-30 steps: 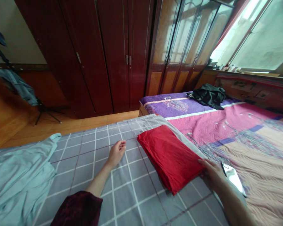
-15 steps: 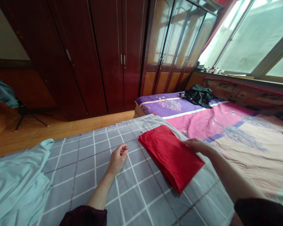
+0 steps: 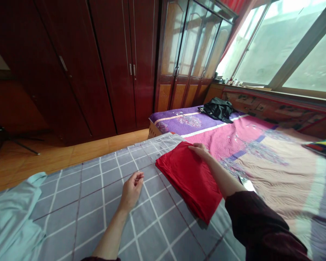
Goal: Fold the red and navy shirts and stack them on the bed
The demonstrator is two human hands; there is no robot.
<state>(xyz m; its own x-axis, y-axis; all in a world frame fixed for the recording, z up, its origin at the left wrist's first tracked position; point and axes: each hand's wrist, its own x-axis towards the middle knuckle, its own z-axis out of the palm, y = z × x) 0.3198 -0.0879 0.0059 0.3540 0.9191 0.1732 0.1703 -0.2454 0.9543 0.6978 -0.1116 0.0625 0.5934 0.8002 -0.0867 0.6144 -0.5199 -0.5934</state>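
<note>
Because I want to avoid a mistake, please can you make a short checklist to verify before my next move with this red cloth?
1. Right hand on the folded red cloth: ok, the fingers lie at its far edge.
2. Left hand apart from the cloth: ok, it is loosely curled above the grey checked sheet, holding nothing visible.
3. Cloth folded and lying flat: ok, no loose fold shows.
4. Phone clear of the right sleeve: cannot tell, it seems partly hidden behind the sleeve.
5. Pale teal cloth smooth: not ok, it lies rumpled at the left.
</note>
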